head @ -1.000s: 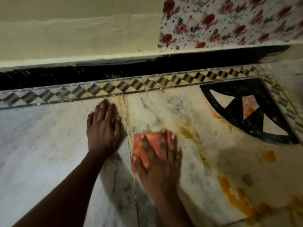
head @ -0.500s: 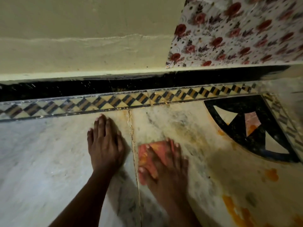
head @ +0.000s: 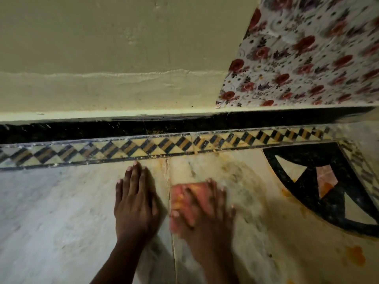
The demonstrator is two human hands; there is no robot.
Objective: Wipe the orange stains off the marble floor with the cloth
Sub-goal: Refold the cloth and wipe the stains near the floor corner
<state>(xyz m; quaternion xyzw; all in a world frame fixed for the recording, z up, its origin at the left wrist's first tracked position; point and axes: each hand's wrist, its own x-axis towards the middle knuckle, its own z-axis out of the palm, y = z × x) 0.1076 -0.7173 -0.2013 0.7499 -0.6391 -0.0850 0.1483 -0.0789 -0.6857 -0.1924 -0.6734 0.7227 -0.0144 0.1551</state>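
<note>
At lower centre, the right hand (head: 205,218) presses flat on the cloth (head: 184,201), the left hand (head: 136,203) rests flat and empty, and orange stains (head: 355,256) remain at lower right.

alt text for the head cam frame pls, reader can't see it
A person's right hand presses a pinkish-orange cloth, blurred by motion, flat on a stained marble floor, while the left hand rests palm-down beside it. An orange stain shows at lower right; a black-and-yellow patterned border runs along the wall ahead.
</note>
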